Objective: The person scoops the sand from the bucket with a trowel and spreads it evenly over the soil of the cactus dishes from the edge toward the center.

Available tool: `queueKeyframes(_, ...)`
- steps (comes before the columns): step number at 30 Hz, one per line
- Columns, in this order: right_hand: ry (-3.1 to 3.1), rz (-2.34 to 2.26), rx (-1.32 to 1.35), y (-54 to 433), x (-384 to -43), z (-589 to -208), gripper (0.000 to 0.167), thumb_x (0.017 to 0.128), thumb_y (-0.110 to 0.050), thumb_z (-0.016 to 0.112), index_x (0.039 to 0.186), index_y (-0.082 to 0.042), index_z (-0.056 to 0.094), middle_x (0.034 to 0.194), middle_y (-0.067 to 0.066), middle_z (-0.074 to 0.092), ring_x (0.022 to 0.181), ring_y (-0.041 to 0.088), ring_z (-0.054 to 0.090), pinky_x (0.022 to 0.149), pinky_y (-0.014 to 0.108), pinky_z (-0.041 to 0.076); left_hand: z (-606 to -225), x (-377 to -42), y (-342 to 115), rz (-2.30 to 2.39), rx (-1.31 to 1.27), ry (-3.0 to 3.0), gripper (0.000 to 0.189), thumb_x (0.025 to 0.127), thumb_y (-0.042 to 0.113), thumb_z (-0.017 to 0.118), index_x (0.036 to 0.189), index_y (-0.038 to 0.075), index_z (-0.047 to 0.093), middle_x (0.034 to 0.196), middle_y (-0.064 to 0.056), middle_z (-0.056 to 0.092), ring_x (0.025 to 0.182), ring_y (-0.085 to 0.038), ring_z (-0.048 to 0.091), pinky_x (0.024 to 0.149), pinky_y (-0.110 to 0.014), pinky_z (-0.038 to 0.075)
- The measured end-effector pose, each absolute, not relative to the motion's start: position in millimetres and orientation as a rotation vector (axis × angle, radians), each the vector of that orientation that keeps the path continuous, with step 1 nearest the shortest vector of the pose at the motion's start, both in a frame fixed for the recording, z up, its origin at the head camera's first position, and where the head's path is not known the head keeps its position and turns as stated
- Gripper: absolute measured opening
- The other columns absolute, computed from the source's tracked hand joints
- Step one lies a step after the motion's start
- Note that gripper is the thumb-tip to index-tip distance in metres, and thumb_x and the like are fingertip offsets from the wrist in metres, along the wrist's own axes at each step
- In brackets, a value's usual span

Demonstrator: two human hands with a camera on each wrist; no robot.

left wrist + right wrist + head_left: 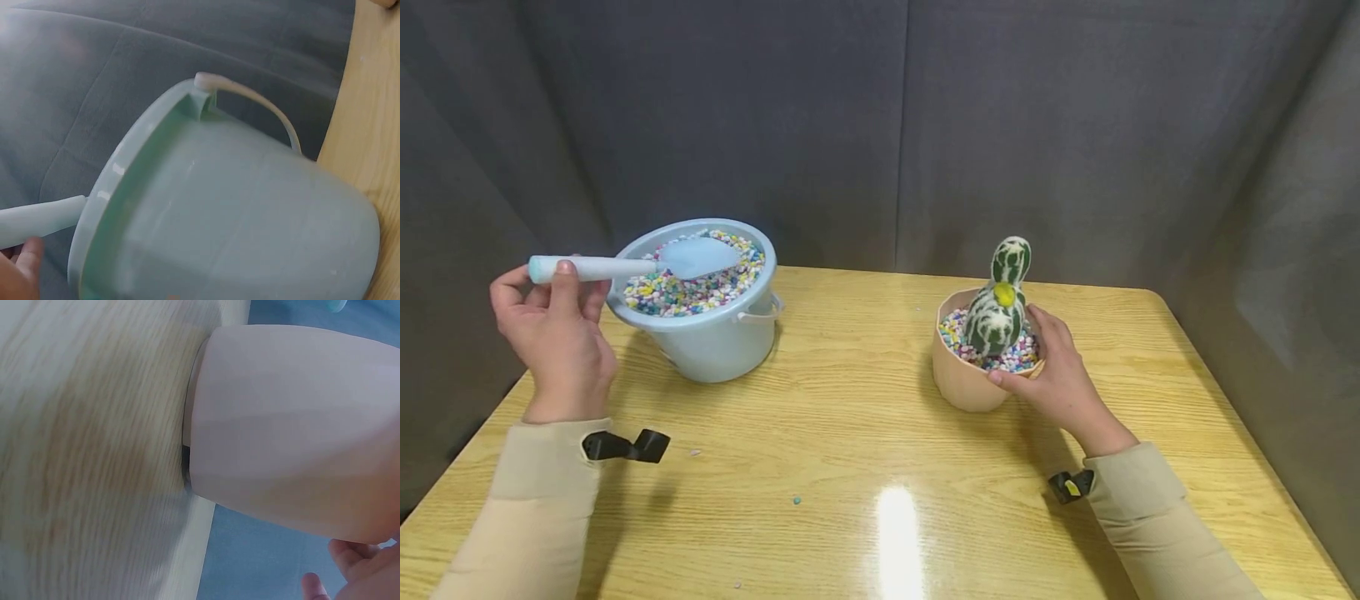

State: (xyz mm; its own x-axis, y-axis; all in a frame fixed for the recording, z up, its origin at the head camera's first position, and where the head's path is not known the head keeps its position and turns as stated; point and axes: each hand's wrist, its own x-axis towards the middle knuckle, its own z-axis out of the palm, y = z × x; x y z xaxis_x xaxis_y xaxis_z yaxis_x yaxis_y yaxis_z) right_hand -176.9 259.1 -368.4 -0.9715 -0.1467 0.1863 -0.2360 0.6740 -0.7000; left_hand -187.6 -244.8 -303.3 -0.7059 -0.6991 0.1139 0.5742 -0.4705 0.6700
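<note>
My left hand (563,346) pinches the handle of a light blue hand trowel (700,257) between thumb and fingers. The trowel's blade lies level over the small coloured pebbles (662,296) that fill a pale blue bucket (718,346). In the left wrist view, the bucket's outer wall (237,212) hides the blade. On the right, my right hand (1063,383) grips the rim of a peach flowerpot (966,387), thumb at the near edge and fingers around the far right side. A green-and-white cactus (992,329) with a yellow spot stands in it among similar pebbles.
The wooden table (850,375) carries the bucket at left and the flowerpot at right. Stray pebbles lie near the front, one of them a green pebble (797,500). A dark grey curtain (820,133) hangs behind the table. The bucket's handle (763,314) hangs down its right side.
</note>
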Motion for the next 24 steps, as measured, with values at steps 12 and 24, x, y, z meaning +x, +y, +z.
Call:
queueKeyframes(12,-2.75,1.205,0.328,259.3,-177.7,-369.4,0.102,0.084,-0.015,0.087,0.159,0.005,0.021,0.158,0.033,0.023,0.14,0.05,0.033,0.115,0.06,0.036,-311.5,-184.4,-252.9,-2.143,0.253,-1.05,0.034,0.099,-0.001,0.065,0.124,0.004,0.044,0.119,-0.016,0.055,0.106,-0.027,0.068,0.089,-0.031,0.059)
queueKeyframes(24,-2.735,1.216,0.324,259.0,-177.6,-372.1,0.102,0.083,-0.013,0.088,0.159,0.006,0.022,0.158,0.033,0.023,0.142,0.049,0.033,0.116,0.059,0.035,-321.6,-181.2,-256.3,-2.133,0.374,-1.141,0.028,0.101,-0.002,0.061,0.121,0.006,0.045,0.118,-0.014,0.053,0.109,-0.024,0.067,0.088,-0.025,0.058)
